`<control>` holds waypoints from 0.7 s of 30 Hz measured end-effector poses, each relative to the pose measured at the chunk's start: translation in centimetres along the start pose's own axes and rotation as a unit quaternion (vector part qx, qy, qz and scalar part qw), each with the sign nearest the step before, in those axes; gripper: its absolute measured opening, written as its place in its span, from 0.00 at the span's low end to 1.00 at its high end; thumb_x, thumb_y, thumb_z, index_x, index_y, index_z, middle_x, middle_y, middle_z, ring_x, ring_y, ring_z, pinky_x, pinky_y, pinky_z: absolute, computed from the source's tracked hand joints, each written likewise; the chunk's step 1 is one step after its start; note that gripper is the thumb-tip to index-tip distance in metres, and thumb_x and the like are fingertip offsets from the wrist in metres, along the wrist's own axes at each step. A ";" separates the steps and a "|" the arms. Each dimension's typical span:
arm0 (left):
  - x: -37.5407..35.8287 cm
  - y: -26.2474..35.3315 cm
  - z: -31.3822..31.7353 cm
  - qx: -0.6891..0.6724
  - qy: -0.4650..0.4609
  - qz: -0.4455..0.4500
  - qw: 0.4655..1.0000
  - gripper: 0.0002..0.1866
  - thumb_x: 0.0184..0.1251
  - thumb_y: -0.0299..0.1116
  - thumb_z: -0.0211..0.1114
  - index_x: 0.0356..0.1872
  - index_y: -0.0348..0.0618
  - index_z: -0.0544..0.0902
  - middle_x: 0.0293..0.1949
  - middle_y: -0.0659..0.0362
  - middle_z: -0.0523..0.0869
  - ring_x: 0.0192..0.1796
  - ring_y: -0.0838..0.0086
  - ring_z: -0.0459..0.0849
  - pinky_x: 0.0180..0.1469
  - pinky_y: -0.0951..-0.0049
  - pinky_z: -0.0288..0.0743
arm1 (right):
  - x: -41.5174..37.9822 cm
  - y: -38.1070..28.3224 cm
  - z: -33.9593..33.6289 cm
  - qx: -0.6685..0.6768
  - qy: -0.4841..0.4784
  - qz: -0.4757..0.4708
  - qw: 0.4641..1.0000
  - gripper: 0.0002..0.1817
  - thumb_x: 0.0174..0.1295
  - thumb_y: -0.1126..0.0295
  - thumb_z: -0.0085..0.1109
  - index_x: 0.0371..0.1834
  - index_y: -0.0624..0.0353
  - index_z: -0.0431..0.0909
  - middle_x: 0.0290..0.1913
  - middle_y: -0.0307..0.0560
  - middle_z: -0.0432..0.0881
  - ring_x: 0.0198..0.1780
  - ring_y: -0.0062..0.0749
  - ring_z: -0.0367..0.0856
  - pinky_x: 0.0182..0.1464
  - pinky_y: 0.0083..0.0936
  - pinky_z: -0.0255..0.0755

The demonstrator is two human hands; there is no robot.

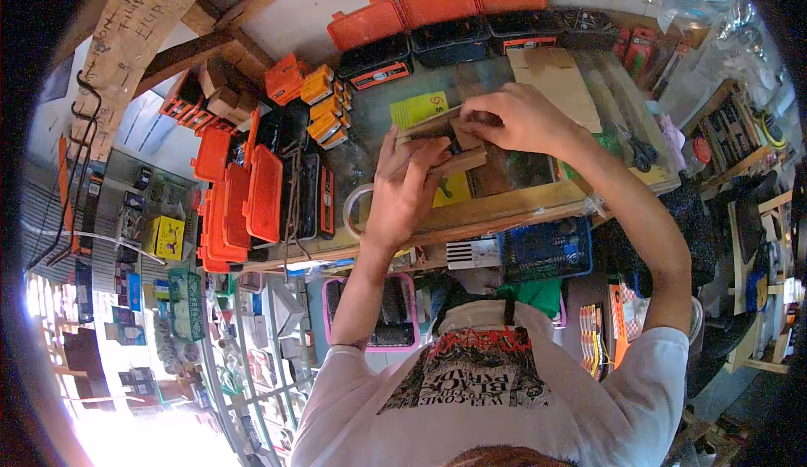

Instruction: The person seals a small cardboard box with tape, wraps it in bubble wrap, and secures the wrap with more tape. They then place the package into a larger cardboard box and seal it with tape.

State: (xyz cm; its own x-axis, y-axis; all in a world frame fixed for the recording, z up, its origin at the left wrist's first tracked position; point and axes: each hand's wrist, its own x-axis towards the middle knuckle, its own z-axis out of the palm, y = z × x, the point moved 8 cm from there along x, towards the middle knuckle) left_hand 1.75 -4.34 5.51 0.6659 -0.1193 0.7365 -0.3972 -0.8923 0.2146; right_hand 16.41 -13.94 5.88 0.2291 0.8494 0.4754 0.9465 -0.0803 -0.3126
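Observation:
Both hands are over the glass-topped counter (538,194), around a small open cardboard box (464,161). My left hand (405,177) is at the box's left side, its fingers curled over the near part and a dark item partly under them. At the box's right side my right hand (513,121) has its thumb and fingers pinched at a cardboard flap. A yellow-green card (418,110) lies just behind the box. Another yellow piece (454,189) shows in front of it. What is inside the box is mostly hidden by the fingers.
Black cases with open orange lids (437,5) line the back; more orange-lidded cases (265,194) stand left. Yellow boxes (324,89) are stacked near them. A flat cardboard sheet (555,80) and scissors (644,153) lie right. A tape roll (353,212) is beside my left wrist.

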 end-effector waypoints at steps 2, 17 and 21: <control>-0.1 -0.2 0.1 -0.004 -0.003 0.000 1.000 0.30 0.56 0.20 0.71 0.62 0.47 0.76 0.44 0.58 0.89 0.51 0.57 0.85 0.71 0.37 0.65 | 0.1 0.1 0.1 -0.021 -0.014 0.022 0.999 0.07 0.63 0.65 0.66 0.42 0.51 0.84 0.32 0.50 0.87 0.35 0.53 0.86 0.38 0.44 0.78; 0.7 -0.8 0.3 -0.010 -0.002 -0.038 0.999 0.32 0.60 0.23 0.72 0.66 0.40 0.71 0.50 0.48 0.85 0.54 0.48 0.81 0.58 0.52 0.75 | -1.5 1.4 -0.3 0.100 -0.016 0.027 0.994 0.05 0.69 0.75 0.57 0.45 0.59 0.73 0.38 0.53 0.84 0.44 0.55 0.84 0.44 0.42 0.76; 1.2 -2.3 0.5 0.024 -0.009 -0.110 0.994 0.33 0.64 0.29 0.71 0.69 0.41 0.68 0.45 0.49 0.87 0.50 0.48 0.82 0.53 0.53 0.75 | -2.5 2.0 -0.3 0.141 -0.020 0.047 0.989 0.06 0.73 0.69 0.55 0.45 0.59 0.73 0.39 0.55 0.85 0.44 0.58 0.85 0.44 0.46 0.76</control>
State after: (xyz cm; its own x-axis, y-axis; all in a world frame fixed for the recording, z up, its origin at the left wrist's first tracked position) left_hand 3.74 -2.66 5.55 0.7442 0.0736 0.6639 -0.2101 -0.9177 0.3373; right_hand 17.82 -16.41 4.36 0.2982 0.8653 0.4029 0.8188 -0.0150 -0.5738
